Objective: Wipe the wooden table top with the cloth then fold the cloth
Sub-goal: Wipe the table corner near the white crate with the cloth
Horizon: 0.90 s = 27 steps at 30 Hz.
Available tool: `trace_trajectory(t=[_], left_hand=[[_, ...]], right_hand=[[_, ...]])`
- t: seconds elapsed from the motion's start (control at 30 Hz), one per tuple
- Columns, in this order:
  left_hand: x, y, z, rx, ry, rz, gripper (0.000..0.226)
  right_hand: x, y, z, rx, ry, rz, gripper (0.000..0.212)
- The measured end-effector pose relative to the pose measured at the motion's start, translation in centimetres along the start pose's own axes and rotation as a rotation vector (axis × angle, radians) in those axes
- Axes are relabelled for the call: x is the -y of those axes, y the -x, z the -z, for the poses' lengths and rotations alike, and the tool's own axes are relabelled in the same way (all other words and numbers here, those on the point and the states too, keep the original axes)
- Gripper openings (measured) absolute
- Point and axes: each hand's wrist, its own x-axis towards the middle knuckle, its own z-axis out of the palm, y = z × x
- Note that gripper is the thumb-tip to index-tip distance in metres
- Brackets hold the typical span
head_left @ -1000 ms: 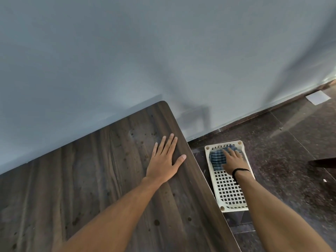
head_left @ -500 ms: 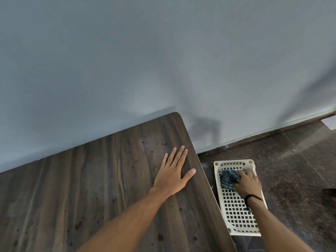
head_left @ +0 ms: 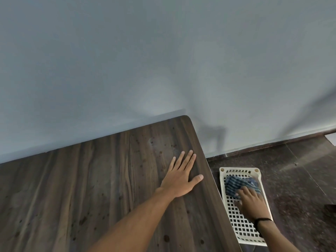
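Resting flat on the wooden table top [head_left: 91, 179], the left hand [head_left: 181, 179] is seen palm down, fingers straight and slightly spread, thumb out toward the table's right edge. Cloth [head_left: 234, 184], blue striped, is bunched in the far half of a white lattice basket [head_left: 238, 170], which is set on the dark floor [head_left: 300, 179] just beside the table. Right hand [head_left: 252, 204] is laid on the cloth's near edge, fingers bent. Whether fabric is pinched cannot be told: motion blur. Black band [head_left: 262, 220] is worn on that wrist.
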Motion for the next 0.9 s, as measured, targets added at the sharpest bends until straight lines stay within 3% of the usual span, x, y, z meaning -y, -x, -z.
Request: trace_trajectory(t=[0.07, 0.3, 0.43, 0.6, 0.67, 0.73, 0.8, 0.9], left_hand=[[0.0, 0.0, -0.1, -0.001, 0.005, 0.002, 0.081], [0.1, -0.2, -0.4, -0.005, -0.016, 0.008, 0.081], [0.2, -0.2, -0.7, -0.017, -0.028, 0.013, 0.082], [0.1, -0.3, -0.5, 0.005, -0.018, 0.017, 0.082], [0.1, -0.2, -0.2, 0.03, 0.008, 0.016, 0.083], [0.1, -0.2, 0.1, 0.06, 0.041, 0.011, 0.084], [0.0, -0.2, 0.4, 0.084, 0.066, 0.006, 0.086], [0.1, -0.2, 0.6, 0.098, 0.093, 0.023, 0.089]], right_hand=[[-0.2, 0.4, -0.8, 0.037, 0.015, -0.003, 0.056], [0.9, -0.1, 0.1, -0.014, 0.151, -0.011, 0.034], [0.9, -0.3, -0.3, -0.009, 0.111, -0.016, 0.048], [1.3, -1.0, 0.3, -0.036, 0.124, -0.093, 0.028], [1.6, -1.1, 0.9, -0.099, -0.04, -0.186, 0.018], [1.5, -1.0, 2.0, -0.213, -0.365, -0.319, 0.007], [1.2, -1.2, 3.6, -0.261, -0.664, -0.448, 0.008], [1.2, -1.9, 6.5, -0.291, -0.846, -0.502, 0.01]])
